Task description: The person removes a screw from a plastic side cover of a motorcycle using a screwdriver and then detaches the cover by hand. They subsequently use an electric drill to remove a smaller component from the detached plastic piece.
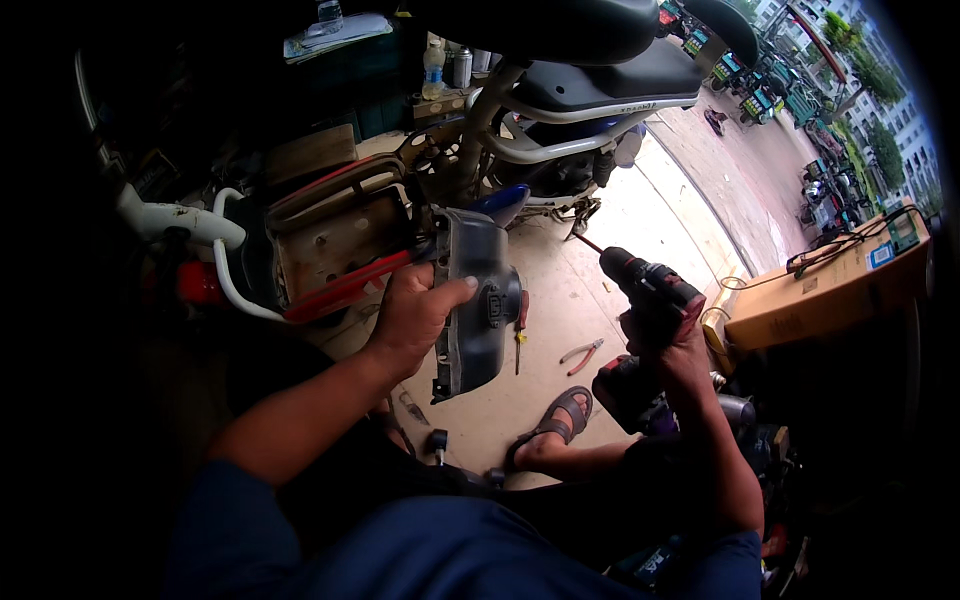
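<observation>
My left hand (415,318) grips a dark plastic cover panel (475,345) by its left side, thumb pressed on its face. The panel stands roughly upright in front of an electric scooter (350,245), whose open footboard bay shows behind it. In my right hand (665,345) is a red and black cordless drill (650,285), fingers wrapped round its handle. A long thin bit points up and left toward the scooter's rear, apart from the panel. The battery pack hangs below the grip.
On the floor lie pliers (580,355) with red handles and a screwdriver (521,335). A large cardboard box (830,290) stands at the right. The scooter's seat (605,90) juts in at the top. Bottles (434,70) stand on a shelf behind. My sandalled foot (553,425) is near the pliers.
</observation>
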Demonstrator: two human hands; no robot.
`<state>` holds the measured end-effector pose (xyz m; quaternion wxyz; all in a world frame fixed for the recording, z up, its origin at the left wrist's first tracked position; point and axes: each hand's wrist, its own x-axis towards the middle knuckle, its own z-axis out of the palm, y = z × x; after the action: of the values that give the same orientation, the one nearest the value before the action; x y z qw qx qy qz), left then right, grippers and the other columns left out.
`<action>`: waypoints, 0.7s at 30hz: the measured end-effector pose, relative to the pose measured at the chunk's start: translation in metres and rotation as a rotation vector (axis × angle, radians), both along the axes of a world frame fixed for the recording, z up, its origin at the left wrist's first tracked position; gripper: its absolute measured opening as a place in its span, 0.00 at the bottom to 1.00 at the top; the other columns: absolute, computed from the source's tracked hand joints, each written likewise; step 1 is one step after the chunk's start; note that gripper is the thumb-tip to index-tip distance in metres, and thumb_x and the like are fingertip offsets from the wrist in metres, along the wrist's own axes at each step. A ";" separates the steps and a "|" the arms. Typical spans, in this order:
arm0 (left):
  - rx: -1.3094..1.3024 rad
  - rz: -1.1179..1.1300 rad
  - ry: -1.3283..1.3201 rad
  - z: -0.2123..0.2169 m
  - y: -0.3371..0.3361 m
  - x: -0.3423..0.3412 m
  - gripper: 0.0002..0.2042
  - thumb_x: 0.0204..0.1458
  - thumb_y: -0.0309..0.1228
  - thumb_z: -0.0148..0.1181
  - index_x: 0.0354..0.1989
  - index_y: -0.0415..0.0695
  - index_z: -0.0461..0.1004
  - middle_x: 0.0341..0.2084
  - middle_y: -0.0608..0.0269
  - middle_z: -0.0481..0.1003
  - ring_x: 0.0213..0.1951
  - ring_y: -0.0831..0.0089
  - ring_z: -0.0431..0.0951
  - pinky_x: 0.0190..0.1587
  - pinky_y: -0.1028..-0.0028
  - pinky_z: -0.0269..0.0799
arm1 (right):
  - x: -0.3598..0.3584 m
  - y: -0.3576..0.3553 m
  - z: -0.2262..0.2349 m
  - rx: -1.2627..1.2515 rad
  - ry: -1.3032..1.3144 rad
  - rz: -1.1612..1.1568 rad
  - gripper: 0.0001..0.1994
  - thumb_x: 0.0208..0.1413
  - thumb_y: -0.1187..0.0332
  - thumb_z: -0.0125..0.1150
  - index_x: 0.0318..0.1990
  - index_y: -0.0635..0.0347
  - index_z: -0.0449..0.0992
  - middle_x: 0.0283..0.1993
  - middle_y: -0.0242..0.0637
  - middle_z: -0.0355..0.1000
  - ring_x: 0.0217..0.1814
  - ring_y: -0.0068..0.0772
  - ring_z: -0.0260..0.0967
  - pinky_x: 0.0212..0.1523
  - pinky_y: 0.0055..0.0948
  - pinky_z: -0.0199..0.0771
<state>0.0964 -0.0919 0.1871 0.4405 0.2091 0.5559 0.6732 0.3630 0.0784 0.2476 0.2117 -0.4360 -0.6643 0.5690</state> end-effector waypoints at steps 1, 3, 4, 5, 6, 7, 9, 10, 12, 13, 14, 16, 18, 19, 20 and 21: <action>-0.002 0.026 -0.028 0.001 -0.001 0.001 0.07 0.57 0.28 0.63 0.37 0.37 0.82 0.28 0.68 0.81 0.30 0.81 0.78 0.36 0.76 0.74 | -0.005 0.019 -0.016 -0.056 -0.061 -0.032 0.15 0.57 0.72 0.70 0.52 0.62 0.80 0.38 0.29 0.76 0.37 0.19 0.72 0.35 0.25 0.72; 0.002 0.000 -0.062 0.002 0.007 0.005 0.07 0.57 0.29 0.64 0.35 0.37 0.83 0.26 0.69 0.80 0.28 0.83 0.76 0.34 0.77 0.72 | 0.005 0.074 -0.064 -0.113 -0.164 -0.098 0.15 0.57 0.67 0.72 0.50 0.61 0.80 0.38 0.30 0.76 0.36 0.22 0.72 0.37 0.28 0.71; -0.020 -0.011 -0.052 0.000 0.006 0.004 0.07 0.57 0.29 0.64 0.35 0.37 0.83 0.26 0.70 0.79 0.28 0.83 0.75 0.34 0.77 0.72 | 0.003 0.099 -0.095 -0.142 -0.197 -0.131 0.15 0.57 0.65 0.73 0.49 0.61 0.80 0.38 0.31 0.76 0.36 0.24 0.73 0.38 0.30 0.71; -0.042 -0.009 -0.042 0.001 0.003 0.003 0.07 0.57 0.29 0.64 0.35 0.37 0.83 0.26 0.70 0.79 0.28 0.83 0.75 0.34 0.77 0.72 | -0.005 0.121 -0.131 -0.106 -0.183 -0.195 0.16 0.55 0.65 0.74 0.49 0.61 0.80 0.38 0.32 0.77 0.35 0.25 0.72 0.37 0.30 0.70; -0.042 -0.017 -0.043 0.001 0.005 0.004 0.07 0.57 0.29 0.64 0.35 0.37 0.83 0.26 0.70 0.79 0.29 0.84 0.75 0.34 0.77 0.73 | -0.008 0.144 -0.164 -0.062 -0.174 -0.274 0.17 0.54 0.65 0.76 0.48 0.61 0.80 0.37 0.32 0.77 0.34 0.25 0.72 0.36 0.31 0.69; -0.045 -0.025 -0.045 0.003 0.006 0.006 0.07 0.58 0.29 0.64 0.35 0.37 0.83 0.27 0.69 0.80 0.29 0.84 0.75 0.34 0.77 0.73 | -0.008 0.166 -0.202 0.018 -0.130 -0.361 0.19 0.51 0.64 0.77 0.48 0.61 0.81 0.36 0.33 0.77 0.33 0.25 0.70 0.34 0.31 0.68; -0.059 -0.008 -0.055 0.008 0.002 0.006 0.08 0.58 0.29 0.64 0.36 0.36 0.83 0.27 0.69 0.80 0.29 0.84 0.75 0.35 0.78 0.73 | -0.028 0.183 -0.251 0.129 -0.088 -0.490 0.21 0.50 0.62 0.79 0.48 0.61 0.80 0.37 0.33 0.78 0.34 0.27 0.70 0.36 0.33 0.69; -0.055 -0.020 -0.074 0.011 0.005 0.009 0.08 0.59 0.29 0.64 0.36 0.36 0.83 0.28 0.69 0.80 0.29 0.85 0.75 0.35 0.78 0.73 | -0.022 0.197 -0.279 0.135 -0.127 -0.575 0.23 0.51 0.61 0.79 0.51 0.62 0.80 0.38 0.32 0.78 0.34 0.28 0.71 0.39 0.35 0.71; -0.086 -0.080 -0.072 0.016 0.005 0.008 0.09 0.60 0.27 0.61 0.42 0.35 0.82 0.35 0.63 0.83 0.34 0.79 0.82 0.41 0.75 0.79 | -0.009 0.205 -0.338 0.214 -0.041 -0.647 0.26 0.54 0.58 0.78 0.55 0.62 0.79 0.45 0.35 0.80 0.42 0.31 0.75 0.47 0.35 0.74; -0.092 -0.065 -0.089 0.018 0.005 0.006 0.09 0.60 0.28 0.62 0.41 0.35 0.82 0.33 0.64 0.83 0.33 0.81 0.80 0.39 0.76 0.77 | -0.007 0.200 -0.368 0.224 0.027 -0.704 0.27 0.55 0.56 0.77 0.57 0.62 0.78 0.48 0.36 0.80 0.46 0.32 0.76 0.51 0.35 0.74; -0.103 -0.056 -0.113 0.017 0.005 0.007 0.09 0.60 0.29 0.63 0.39 0.34 0.83 0.32 0.66 0.82 0.32 0.83 0.78 0.38 0.77 0.75 | -0.004 0.189 -0.395 0.201 0.065 -0.726 0.27 0.56 0.55 0.77 0.59 0.61 0.78 0.51 0.39 0.80 0.49 0.32 0.75 0.55 0.34 0.73; -0.120 -0.044 -0.126 0.018 0.003 0.006 0.10 0.60 0.30 0.63 0.38 0.34 0.83 0.31 0.67 0.82 0.32 0.84 0.78 0.37 0.78 0.74 | -0.011 0.156 -0.431 0.344 0.132 -0.767 0.23 0.61 0.64 0.73 0.62 0.61 0.77 0.58 0.39 0.79 0.58 0.34 0.75 0.67 0.35 0.70; -0.124 -0.040 -0.118 0.013 0.005 0.005 0.10 0.60 0.30 0.63 0.39 0.34 0.83 0.31 0.66 0.83 0.32 0.84 0.78 0.37 0.78 0.74 | -0.011 0.146 -0.446 0.199 0.170 -0.791 0.26 0.61 0.58 0.73 0.63 0.62 0.75 0.58 0.38 0.78 0.58 0.34 0.75 0.64 0.34 0.71; -0.126 -0.026 -0.115 0.012 0.002 0.005 0.10 0.60 0.30 0.62 0.39 0.34 0.83 0.31 0.66 0.83 0.32 0.84 0.78 0.37 0.78 0.74 | -0.022 0.142 -0.441 0.130 0.207 -0.754 0.27 0.62 0.57 0.73 0.62 0.63 0.75 0.57 0.38 0.79 0.57 0.33 0.74 0.63 0.34 0.71; -0.154 -0.010 -0.107 0.011 -0.002 0.006 0.10 0.61 0.30 0.62 0.39 0.34 0.83 0.31 0.66 0.83 0.32 0.84 0.78 0.37 0.78 0.74 | -0.028 0.130 -0.436 0.028 0.121 -0.761 0.28 0.62 0.53 0.72 0.61 0.63 0.76 0.57 0.39 0.78 0.56 0.33 0.75 0.61 0.33 0.71; -0.152 -0.020 -0.104 0.011 0.001 0.006 0.10 0.61 0.30 0.62 0.39 0.34 0.83 0.31 0.66 0.83 0.32 0.84 0.78 0.37 0.78 0.74 | -0.021 0.134 -0.434 0.037 0.088 -0.778 0.28 0.62 0.52 0.72 0.61 0.63 0.77 0.56 0.40 0.78 0.55 0.33 0.75 0.60 0.33 0.72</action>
<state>0.1024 -0.0913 0.1979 0.4903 0.1454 0.5797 0.6344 0.3415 0.2126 -0.1869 0.4479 -0.6265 -0.4499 0.4522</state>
